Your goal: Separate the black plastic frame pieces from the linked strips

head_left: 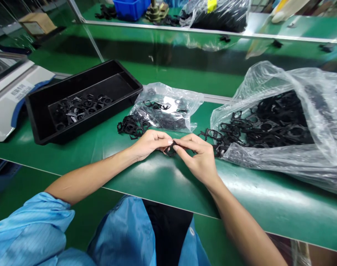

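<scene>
Just above the green tabletop, a small black plastic part (170, 150) with a round opening is pinched between both of my hands. My left hand (151, 143) grips its left side with thumb and fingertips. On the other side, my right hand (198, 153) has thumb and index finger closed on it. Fingers cover much of the part, so its full shape is hidden. A pile of black ring-shaped parts (132, 126) lies beyond my left hand. Close to my right hand, black frame-like parts (226, 133) spill from a large clear plastic bag (270, 70).
A black tray (88, 127) at the left holds several small black parts. Behind my hands lies a smaller clear bag (168, 107) of parts. A white device (24, 94) stands far left. Behind the divider are a blue bin (131, 9) and another filled bag (218, 18).
</scene>
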`<state>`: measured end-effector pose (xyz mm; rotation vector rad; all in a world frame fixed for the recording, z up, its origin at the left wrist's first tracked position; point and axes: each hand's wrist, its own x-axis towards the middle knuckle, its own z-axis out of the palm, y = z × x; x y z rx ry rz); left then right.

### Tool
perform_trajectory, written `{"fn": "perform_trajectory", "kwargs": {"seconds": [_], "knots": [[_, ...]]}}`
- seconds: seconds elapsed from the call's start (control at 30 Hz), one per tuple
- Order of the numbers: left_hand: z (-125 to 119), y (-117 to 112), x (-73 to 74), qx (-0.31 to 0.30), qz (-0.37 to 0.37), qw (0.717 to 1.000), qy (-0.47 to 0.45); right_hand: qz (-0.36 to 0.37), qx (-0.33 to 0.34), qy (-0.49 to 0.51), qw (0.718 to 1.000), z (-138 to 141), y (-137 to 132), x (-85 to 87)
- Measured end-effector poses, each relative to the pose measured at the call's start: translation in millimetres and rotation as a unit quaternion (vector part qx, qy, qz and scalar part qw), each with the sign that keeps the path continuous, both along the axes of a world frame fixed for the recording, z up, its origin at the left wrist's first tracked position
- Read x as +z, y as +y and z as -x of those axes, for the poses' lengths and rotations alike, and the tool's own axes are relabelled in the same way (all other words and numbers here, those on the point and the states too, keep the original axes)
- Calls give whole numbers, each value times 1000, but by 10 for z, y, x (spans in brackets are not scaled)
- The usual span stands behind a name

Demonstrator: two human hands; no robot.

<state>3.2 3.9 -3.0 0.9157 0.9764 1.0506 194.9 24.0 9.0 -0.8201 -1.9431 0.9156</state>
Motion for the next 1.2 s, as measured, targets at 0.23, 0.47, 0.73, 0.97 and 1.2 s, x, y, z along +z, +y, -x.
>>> {"fn": "perform_trajectory", "kwargs": {"seconds": [0.23, 0.47, 0.73, 0.97, 1.2], "knots": [[9, -26, -5, 35, -112, 989, 93, 2, -37, 5, 999, 10, 28, -13], [-70, -135, 14, 97, -286, 921, 247, 18, -51, -8, 998, -12, -87, -10], [-95, -186, -130, 95, -143, 954, 245, 122, -87, 49, 988, -33, -80, -73], [-90, -149, -105, 130, -147, 949, 247, 133, -49, 43, 989, -36, -80, -22], [-71, -128, -92, 152, -118, 955, 226, 133, -44, 25, 990, -34, -81, -67]]}}
